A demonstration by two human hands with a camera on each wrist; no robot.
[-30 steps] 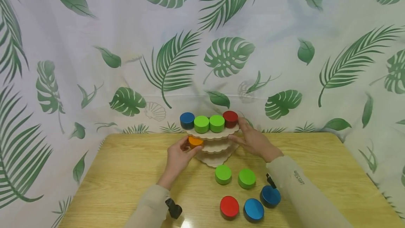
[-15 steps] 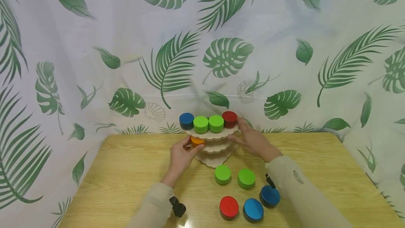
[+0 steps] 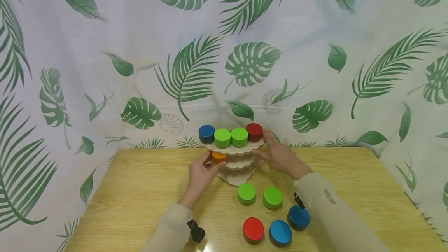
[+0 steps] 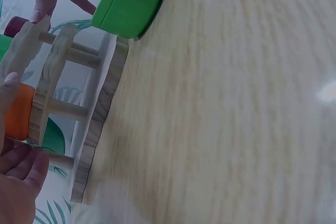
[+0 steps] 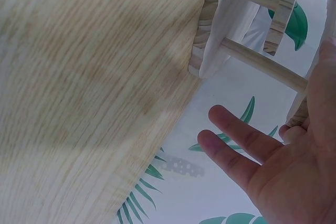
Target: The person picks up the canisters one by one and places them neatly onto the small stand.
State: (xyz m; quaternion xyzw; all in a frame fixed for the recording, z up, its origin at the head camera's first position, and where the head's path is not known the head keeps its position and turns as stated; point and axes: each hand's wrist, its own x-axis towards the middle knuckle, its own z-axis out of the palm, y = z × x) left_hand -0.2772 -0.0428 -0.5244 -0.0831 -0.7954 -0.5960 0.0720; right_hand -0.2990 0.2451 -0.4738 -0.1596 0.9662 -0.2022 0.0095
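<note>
A three-tier wooden stand sits at the table's far middle. Its top tier carries a blue disc, two green discs and a dark red disc. My left hand pinches an orange disc at the left end of the middle tier. In the left wrist view the orange disc lies between thumb and fingers against the stand. My right hand touches the right edge of the top tier with straight fingers. In the right wrist view that hand's fingers are spread.
On the wooden table in front of the stand lie two green discs, a red disc and two blue discs. A leaf-print curtain hangs behind the table.
My left hand has carried the orange disc slightly right and inward, under the top tier onto the middle tier. The right hand has stayed on the top tier's edge.
</note>
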